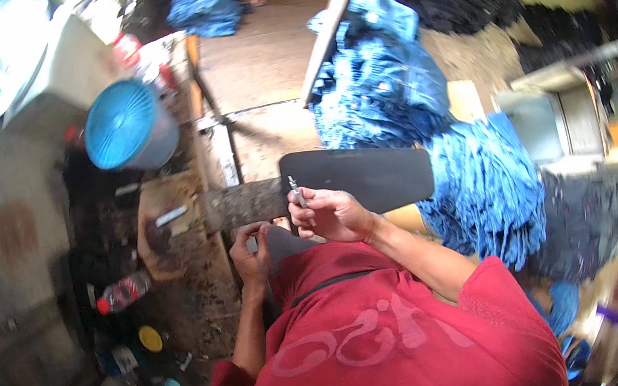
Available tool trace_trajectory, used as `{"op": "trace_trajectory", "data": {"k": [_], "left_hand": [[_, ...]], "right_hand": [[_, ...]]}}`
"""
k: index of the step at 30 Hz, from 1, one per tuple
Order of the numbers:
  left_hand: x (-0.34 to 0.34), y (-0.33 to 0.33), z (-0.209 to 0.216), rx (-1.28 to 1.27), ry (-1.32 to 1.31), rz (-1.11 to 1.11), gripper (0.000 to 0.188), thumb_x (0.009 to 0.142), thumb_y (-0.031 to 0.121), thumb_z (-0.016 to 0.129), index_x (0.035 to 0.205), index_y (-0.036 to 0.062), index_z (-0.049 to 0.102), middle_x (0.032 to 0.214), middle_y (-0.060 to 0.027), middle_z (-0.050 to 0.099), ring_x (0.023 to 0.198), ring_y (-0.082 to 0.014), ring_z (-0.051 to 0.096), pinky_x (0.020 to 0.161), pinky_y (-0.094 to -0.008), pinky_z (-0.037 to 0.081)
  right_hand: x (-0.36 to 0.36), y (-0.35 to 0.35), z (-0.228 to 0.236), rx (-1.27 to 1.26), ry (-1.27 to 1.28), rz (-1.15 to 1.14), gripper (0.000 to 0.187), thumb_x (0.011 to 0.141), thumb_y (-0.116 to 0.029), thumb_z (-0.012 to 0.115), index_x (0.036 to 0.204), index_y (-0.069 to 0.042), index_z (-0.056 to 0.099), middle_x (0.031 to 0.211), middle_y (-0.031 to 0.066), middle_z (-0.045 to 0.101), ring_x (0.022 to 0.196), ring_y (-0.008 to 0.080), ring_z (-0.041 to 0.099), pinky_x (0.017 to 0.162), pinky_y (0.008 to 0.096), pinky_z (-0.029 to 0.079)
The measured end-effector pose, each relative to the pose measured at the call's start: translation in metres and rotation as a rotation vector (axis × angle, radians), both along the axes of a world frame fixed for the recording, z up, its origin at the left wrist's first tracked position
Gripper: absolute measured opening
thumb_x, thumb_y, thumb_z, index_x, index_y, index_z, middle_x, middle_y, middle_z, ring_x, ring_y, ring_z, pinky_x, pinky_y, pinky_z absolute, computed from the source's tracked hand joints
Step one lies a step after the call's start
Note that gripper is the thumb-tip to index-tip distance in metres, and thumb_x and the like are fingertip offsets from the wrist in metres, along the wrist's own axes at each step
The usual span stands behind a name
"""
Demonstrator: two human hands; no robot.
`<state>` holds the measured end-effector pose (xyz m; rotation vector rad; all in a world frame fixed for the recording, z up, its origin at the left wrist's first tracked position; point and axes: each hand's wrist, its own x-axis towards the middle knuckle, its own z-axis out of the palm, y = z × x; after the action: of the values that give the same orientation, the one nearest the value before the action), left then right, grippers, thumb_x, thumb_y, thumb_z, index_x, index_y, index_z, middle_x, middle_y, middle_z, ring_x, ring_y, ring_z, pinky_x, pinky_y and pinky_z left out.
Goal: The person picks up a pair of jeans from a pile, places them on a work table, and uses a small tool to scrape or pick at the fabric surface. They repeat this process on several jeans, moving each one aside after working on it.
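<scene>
My right hand [334, 215] is closed, its thumb and fingers gripping a slim silver pen-shaped metal tool [295, 187] whose tip points up and away from me. Behind that hand lies a long, dark, round-cornered board [370, 176], joined at its left to a worn wooden plank [243, 204]. My left hand [250, 255] is lower and to the left, in front of the plank. Its fingers curl in toward the thumb. A small pale patch shows between them, too small to name.
Stacked blue denim garments [379, 72] hang beyond the board, more [487, 192] at its right end. At left stand a blue-topped bucket [125, 124], a red-capped bottle [124, 292] and a stained wooden bench [191, 312]. A slanting pale post [336, 23] rises ahead.
</scene>
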<state>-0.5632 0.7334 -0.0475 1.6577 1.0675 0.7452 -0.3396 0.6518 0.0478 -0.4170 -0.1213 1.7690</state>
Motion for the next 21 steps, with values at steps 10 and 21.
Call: {"op": "trace_trajectory", "data": {"k": [10, 21], "left_hand": [[0.18, 0.009, 0.035, 0.277, -0.078, -0.426, 0.009, 0.098, 0.006, 0.076, 0.102, -0.0009, 0.072, 0.09, -0.0111, 0.078, 0.084, -0.0176, 0.074, 0.08, -0.0297, 0.056], [0.256, -0.079, 0.035, 0.282, 0.059, -0.58, 0.008, 0.096, 0.005, 0.077, 0.101, 0.0006, 0.071, 0.089, -0.0114, 0.074, 0.082, -0.0182, 0.071, 0.08, -0.0319, 0.056]], "right_hand": [[0.082, -0.174, -0.015, -0.082, 0.176, -0.612, 0.017, 0.108, -0.017, 0.056, 0.123, -0.013, 0.061, 0.092, -0.0012, 0.051, 0.09, 0.0149, 0.054, 0.085, 0.0369, 0.051], [0.125, -0.288, 0.002, -0.249, -0.065, -0.794, 0.024, 0.11, -0.032, 0.056, 0.122, -0.012, 0.061, 0.093, -0.0029, 0.053, 0.084, 0.0118, 0.054, 0.086, 0.0354, 0.049]]}}
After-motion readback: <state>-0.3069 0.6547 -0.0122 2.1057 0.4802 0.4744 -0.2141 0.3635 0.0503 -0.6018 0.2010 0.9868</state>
